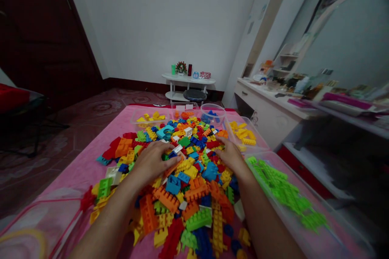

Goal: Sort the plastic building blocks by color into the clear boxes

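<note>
A heap of mixed toy building blocks [190, 172] in red, orange, yellow, green, blue and white covers much of a pink cloth [82, 166]. My left hand [154, 160] rests palm down on the heap's left side, thumb and fingers apart. Under its thumb lies an orange block [172, 167], with no grip on it that I can see. On the right side of the heap, my right hand [231, 154] reaches in with its fingers apart. Near its fingertips is a red block [212, 144]. Blocks beneath both palms are hidden.
Clear containers edge the heap: bright green strips fill a long box [346, 232], yellow blocks a tray [258, 139] and another box [133, 116], blue ones a round tub [212, 107]. At front left lies a clear bag [57, 218]. A dresser [273, 115] stands right.
</note>
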A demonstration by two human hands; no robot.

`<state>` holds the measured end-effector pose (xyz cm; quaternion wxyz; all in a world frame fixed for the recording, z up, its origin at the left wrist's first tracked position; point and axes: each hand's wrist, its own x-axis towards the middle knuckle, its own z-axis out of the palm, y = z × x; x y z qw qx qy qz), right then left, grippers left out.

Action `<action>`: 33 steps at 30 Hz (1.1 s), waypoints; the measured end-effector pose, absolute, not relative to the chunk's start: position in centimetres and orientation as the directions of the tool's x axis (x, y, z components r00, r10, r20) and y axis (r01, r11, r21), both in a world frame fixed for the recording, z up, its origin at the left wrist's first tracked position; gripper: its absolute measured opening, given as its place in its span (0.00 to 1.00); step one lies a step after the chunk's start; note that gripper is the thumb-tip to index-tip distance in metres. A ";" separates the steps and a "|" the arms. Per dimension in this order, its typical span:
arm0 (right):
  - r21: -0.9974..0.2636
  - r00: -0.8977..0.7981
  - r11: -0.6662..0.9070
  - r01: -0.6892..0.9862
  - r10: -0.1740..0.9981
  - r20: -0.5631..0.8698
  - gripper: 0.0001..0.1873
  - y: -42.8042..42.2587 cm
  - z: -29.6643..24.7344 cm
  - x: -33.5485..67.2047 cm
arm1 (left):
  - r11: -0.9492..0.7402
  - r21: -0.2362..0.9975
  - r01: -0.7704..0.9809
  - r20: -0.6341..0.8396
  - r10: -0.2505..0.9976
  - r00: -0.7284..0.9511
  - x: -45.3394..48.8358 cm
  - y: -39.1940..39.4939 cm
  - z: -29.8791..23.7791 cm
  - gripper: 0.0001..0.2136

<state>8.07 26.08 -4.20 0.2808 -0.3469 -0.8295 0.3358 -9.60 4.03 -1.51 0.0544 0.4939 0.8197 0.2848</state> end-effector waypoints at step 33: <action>-0.638 -0.901 0.718 0.280 0.425 0.082 0.25 17.0 -1.8 5.9 | 0.366 0.312 0.877 0.157 0.890 -0.428 -7.5 3.8 0.3 0.15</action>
